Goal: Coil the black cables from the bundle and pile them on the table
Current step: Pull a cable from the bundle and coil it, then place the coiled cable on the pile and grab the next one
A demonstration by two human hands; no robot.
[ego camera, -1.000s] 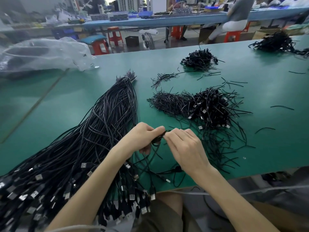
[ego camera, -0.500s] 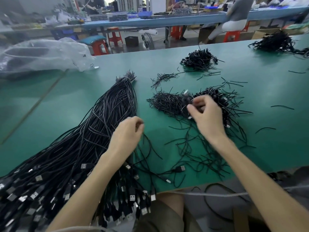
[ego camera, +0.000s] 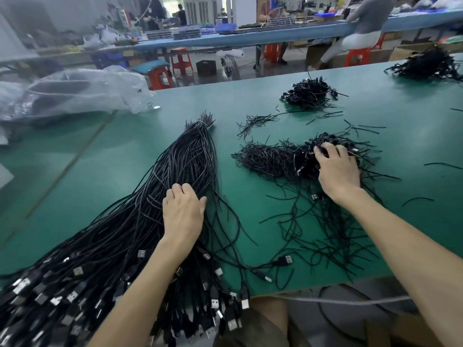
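The big green table point(ego camera: 413, 221) fills most of the view, and its near edge runs along the bottom, just in front of the person. There is bare green to the left of the long bundle point(ego camera: 180, 166) of black cables, and a bare strip between the bundle and the pile point(ego camera: 270, 161) of coiled cables. The bundle lies slanted, with its thin tied end far away and its plug ends hanging over the near edge at the bottom left. A crinkly plastic bag point(ego camera: 75, 93) sits at the far left edge (you can see dark shapes through it). The pile lies to the right of the bundle, with thin loose strands spread around it. The left hand point(ego camera: 183, 216) rests on top of the bundle, fingers bent down into the strands, and I cannot tell if it pinches one. The right hand point(ego camera: 338, 171) lies on the pile with fingers spread, holding nothing tight. One loose plug point(ego camera: 285, 260) lies near the table's edge between the arms.
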